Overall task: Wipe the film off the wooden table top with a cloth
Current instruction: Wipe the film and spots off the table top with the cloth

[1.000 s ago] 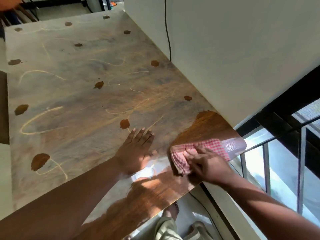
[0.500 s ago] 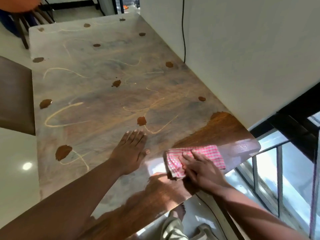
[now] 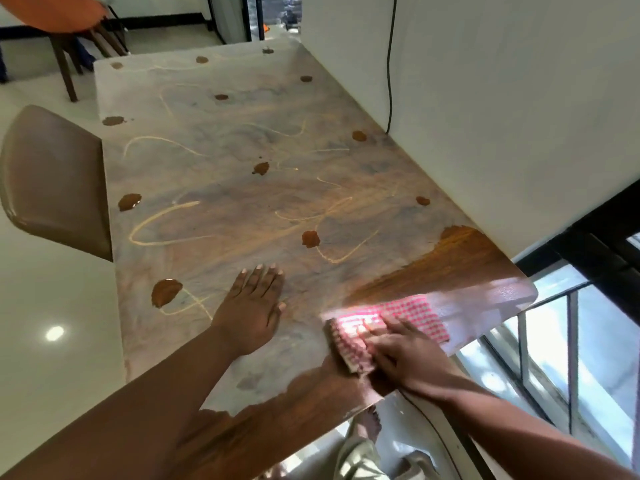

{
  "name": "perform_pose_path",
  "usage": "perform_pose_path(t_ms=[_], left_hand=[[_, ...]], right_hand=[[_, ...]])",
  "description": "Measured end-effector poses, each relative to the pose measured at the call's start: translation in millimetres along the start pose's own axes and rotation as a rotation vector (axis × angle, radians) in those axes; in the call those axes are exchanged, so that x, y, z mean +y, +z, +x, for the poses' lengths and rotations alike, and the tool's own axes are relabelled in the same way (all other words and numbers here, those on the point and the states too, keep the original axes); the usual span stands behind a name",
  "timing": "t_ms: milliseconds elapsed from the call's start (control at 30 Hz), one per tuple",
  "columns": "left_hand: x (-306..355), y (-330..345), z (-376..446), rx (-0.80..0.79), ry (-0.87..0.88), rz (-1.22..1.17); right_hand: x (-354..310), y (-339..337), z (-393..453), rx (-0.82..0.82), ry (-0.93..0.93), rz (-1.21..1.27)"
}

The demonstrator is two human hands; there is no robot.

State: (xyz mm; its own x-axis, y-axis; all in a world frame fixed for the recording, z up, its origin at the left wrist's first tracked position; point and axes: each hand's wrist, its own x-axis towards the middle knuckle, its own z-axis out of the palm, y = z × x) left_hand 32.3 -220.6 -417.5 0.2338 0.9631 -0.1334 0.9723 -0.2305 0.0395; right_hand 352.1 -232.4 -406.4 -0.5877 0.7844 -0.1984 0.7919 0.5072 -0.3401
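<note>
White wall (image 3: 502,116) runs along the far side of the wooden bench (image 3: 242,188), whose top carries a pale film (image 3: 221,140) with brown spots and looping streaks; bare dark wood shows at the near right corner. From the head view, the left hand (image 3: 251,306) lies flat on the film, fingers straight and close together. The right hand (image 3: 403,351) presses a red checked cloth (image 3: 408,317) down with extended fingers near the right edge. A brown chair (image 3: 52,178) stands at the left
</note>
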Motion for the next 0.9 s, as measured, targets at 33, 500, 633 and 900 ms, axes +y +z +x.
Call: perform_pose_path(t_ms=[33,500,633,900], left_hand=[[-2.0,1.1,-3.1,0.001,0.0,-0.002],[-11.6,-2.8,-30.6,0.038,-0.03,0.0],[-20.0,-1.9,-47.9,0.026,-0.06,-0.008],[-35.3,-1.0,-67.0,0.007,-0.121,-0.014]], right_hand=[[8.3,-5.4,2.0,0.008,0.024,-0.024],[-67.7,9.1,-0.1,-0.174,0.004,-0.106],[-58.7,-14.7,14.4,-0.149,0.206,-0.059],[-133.5,35.0,27.6,-0.155,-0.111,-0.12]])
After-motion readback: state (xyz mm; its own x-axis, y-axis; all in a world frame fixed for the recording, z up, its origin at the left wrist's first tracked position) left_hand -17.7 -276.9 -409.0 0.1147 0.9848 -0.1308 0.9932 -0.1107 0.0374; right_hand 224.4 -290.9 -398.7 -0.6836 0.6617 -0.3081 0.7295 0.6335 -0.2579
